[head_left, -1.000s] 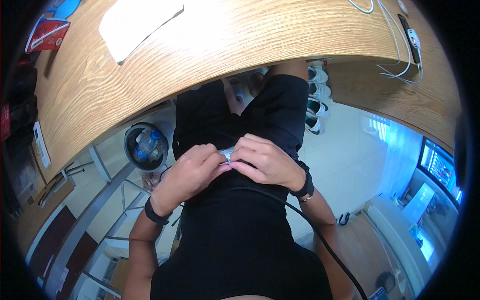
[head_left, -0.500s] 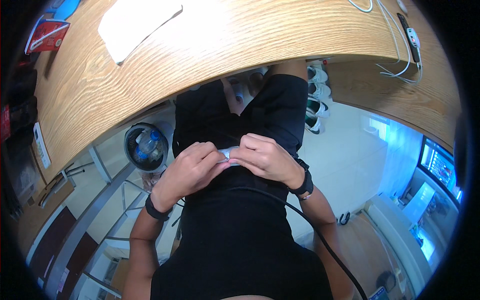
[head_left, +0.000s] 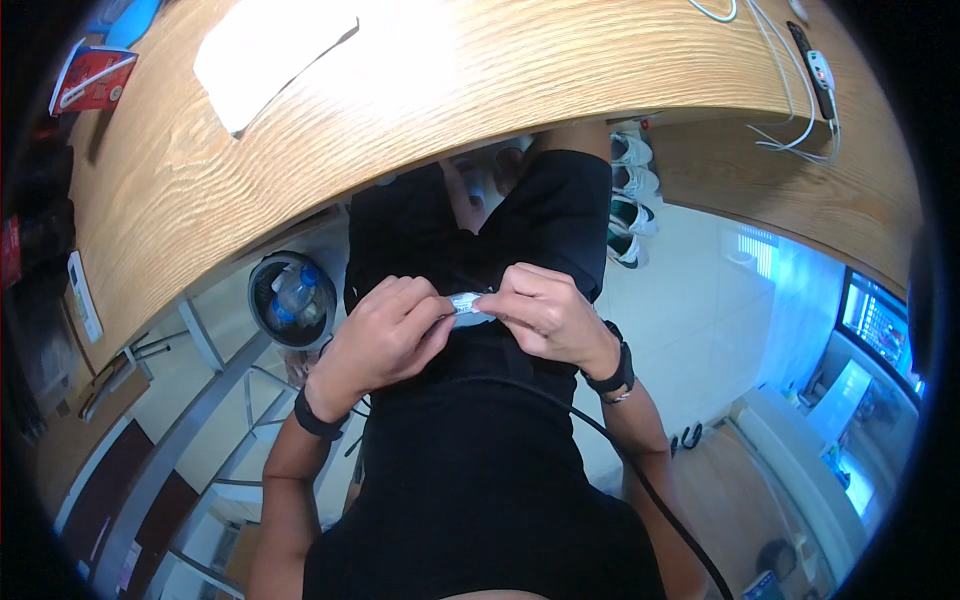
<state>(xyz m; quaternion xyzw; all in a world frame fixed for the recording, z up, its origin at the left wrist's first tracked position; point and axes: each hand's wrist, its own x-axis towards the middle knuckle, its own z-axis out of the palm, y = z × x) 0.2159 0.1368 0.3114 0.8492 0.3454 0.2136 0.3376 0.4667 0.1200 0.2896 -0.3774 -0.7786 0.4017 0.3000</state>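
Note:
Over my lap, both hands pinch a small silvery-white packet (head_left: 466,303) with dark print. My left hand (head_left: 388,330) grips its left end between thumb and curled fingers. On the other end, my right hand (head_left: 545,312) closes thumb and fingertips. The middle of the packet shows between the hands; its ends are covered by my fingers, and what lies inside cannot be seen. A pale strip shows just below it. Dark bands circle both wrists.
A wooden desk (head_left: 330,150) curves ahead, bearing a white sheet (head_left: 270,60), a red packet (head_left: 98,80) and white cables (head_left: 790,90). A bin (head_left: 292,325) with plastic bottles stands left. White shoes (head_left: 632,182) line the floor. A black cable (head_left: 610,437) crosses my torso.
My right hand has shifted slightly right and the hands are a little farther apart. More of the packet's printed face shows between them. Both hands still hold it.

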